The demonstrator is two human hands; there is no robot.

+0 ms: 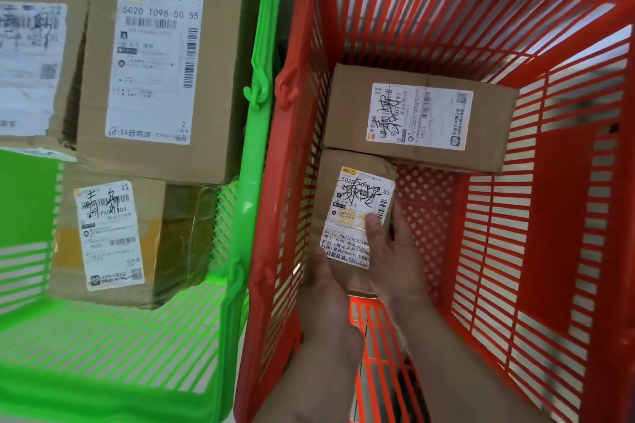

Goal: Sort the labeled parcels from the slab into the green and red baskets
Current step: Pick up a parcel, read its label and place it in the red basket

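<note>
While gripped, parcel (350, 213) between hands (398, 251).

Both bare forearms reach forward, left hand (326, 288) and right hand (395, 251) close together, fingers curled, right thumb pressed flat on top

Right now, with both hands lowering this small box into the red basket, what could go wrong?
1. The small parcel sits tight against the larger parcel already in the red basket; it may catch on that edge or tip.
2. The right hand and left hand grip it low beside the slotted wall, so fingers might snag when pulling out.
</note>
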